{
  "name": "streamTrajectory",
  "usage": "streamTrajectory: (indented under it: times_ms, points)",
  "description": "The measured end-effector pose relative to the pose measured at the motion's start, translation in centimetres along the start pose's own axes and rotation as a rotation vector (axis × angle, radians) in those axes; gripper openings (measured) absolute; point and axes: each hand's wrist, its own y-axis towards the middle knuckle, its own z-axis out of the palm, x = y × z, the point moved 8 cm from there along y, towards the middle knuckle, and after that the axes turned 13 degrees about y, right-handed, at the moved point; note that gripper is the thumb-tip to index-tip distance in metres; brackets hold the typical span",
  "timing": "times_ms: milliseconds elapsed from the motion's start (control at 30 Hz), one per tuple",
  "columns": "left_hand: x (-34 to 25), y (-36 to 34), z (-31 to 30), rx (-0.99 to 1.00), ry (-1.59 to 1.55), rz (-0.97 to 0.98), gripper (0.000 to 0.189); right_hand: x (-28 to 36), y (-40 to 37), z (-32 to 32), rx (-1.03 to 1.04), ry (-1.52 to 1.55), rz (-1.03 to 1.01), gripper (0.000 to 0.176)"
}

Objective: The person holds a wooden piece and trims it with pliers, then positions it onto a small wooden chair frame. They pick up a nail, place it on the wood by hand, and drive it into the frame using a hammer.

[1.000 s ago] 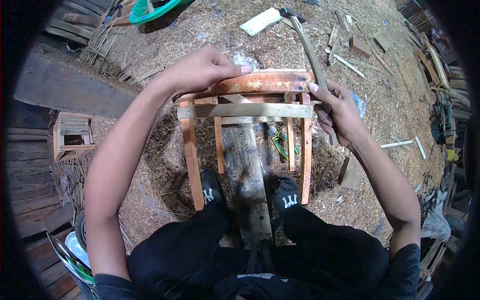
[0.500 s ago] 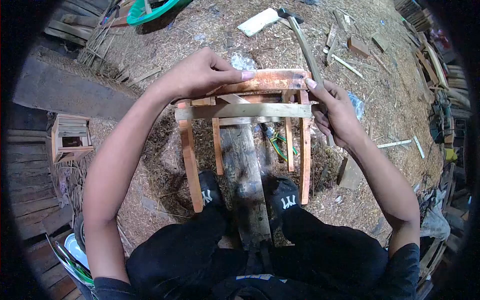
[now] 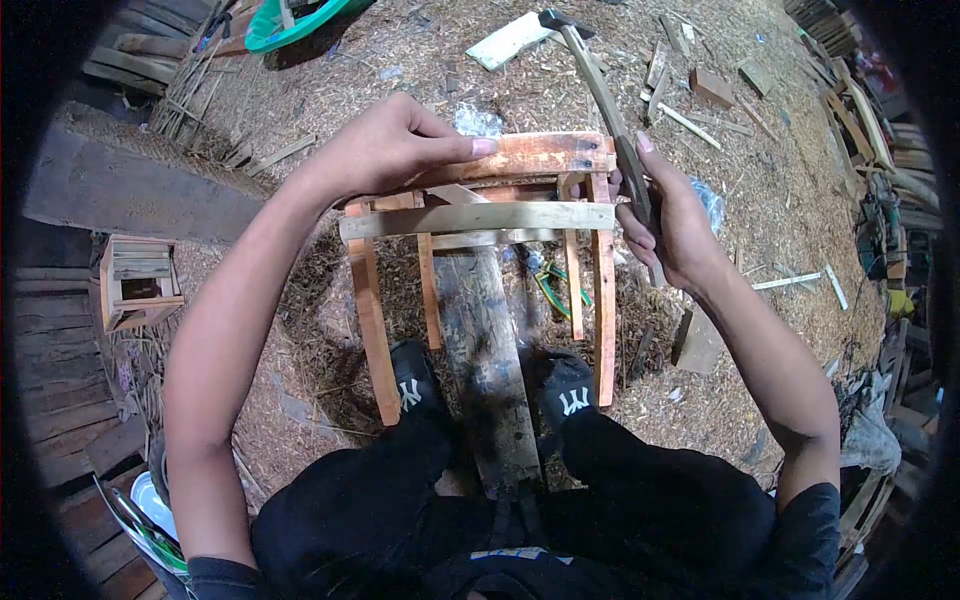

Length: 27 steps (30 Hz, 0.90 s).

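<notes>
A small wooden stool, with reddish legs and a paler crossbar, lies tipped over a long worn plank, its legs toward my feet. My left hand clasps the stool's far edge, thumb along the reddish top board. In my right hand is a hammer, its wooden handle slanting up past the stool's right corner and its dark head far from me. The right fingers wrap the lower handle, with the thumb laid along it. Two dark marks show at the board's right end.
Pliers with green and yellow handles lie on shavings right of the plank. Wood offcuts and a pale block are scattered beyond. At left stands a small slatted wooden piece; a green basin is at the back.
My right thumb has come off the stool's corner onto the hammer handle, which now stands slightly apart from the board's end. My left hand keeps its hold.
</notes>
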Motion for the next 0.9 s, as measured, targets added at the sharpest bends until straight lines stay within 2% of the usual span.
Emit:
streamTrajectory:
  times_ms: [133, 200, 267, 467, 533, 567, 600, 733, 767, 800, 833, 867, 900]
  points:
    - [-0.5, -0.2, -0.2, 0.025, 0.033, -0.021, 0.045, 0.3, 0.1, -0.2, -0.047, 0.012, -0.017, 0.054]
    - [-0.8, -0.1, -0.4, -0.04, 0.018, 0.069, 0.055, 0.3, 0.4, -1.1, -0.081, 0.029, -0.025, 0.053]
    - [-0.4, 0.2, 0.0, -0.028, 0.008, 0.099, 0.056, 0.4, 1.4, -3.2, -0.097, -0.01, -0.104, 0.05]
    - [-1.2, -0.3, 0.4, 0.023, 0.038, 0.101, 0.05, -2.9, 4.1, -15.7, -0.242, -0.175, -0.111, 0.041]
    - [-0.7, -0.6, 0.4, -0.008, -0.03, 0.058, 0.051, -3.4, 3.2, -19.9, -0.414, -0.522, -0.182, 0.045]
    - [-0.6, -0.7, 0.3, -0.044, -0.054, 0.057, 0.053, -4.9, 3.0, -22.4, -0.406, -0.522, -0.098, 0.052]
    - [-0.8, -0.9, 0.2, -0.037, -0.054, 0.064, 0.053, -5.8, 2.5, -23.5, -0.415, -0.519, -0.095, 0.052]
    - [-0.4, -0.8, 0.1, -0.022, -0.093, 0.051, 0.05, -9.8, -0.5, -24.9, -0.49, -0.68, -0.01, 0.056]
    - [0.0, -0.5, -0.1, -0.033, -0.084, 0.064, 0.051, -11.0, -1.3, -24.9, -0.46, -0.728, 0.062, 0.056]
    - [0.2, -0.1, -0.2, -0.042, -0.077, 0.085, 0.052, -11.4, -1.7, -23.6, -0.407, -0.789, 0.009, 0.055]
    - [0.8, 0.3, -0.1, -0.046, -0.06, 0.083, 0.055, -13.9, -1.6, -24.7, -0.386, -0.706, 0.093, 0.054]
    - [0.3, 0.4, 0.0, -0.039, -0.07, 0.112, 0.055, -15.3, -1.7, -24.7, -0.355, -0.653, 0.092, 0.052]
    - [0.1, 0.3, 0.0, -0.028, -0.077, 0.071, 0.055, -14.6, -2.0, -23.5, -0.33, -0.798, 0.018, 0.05]
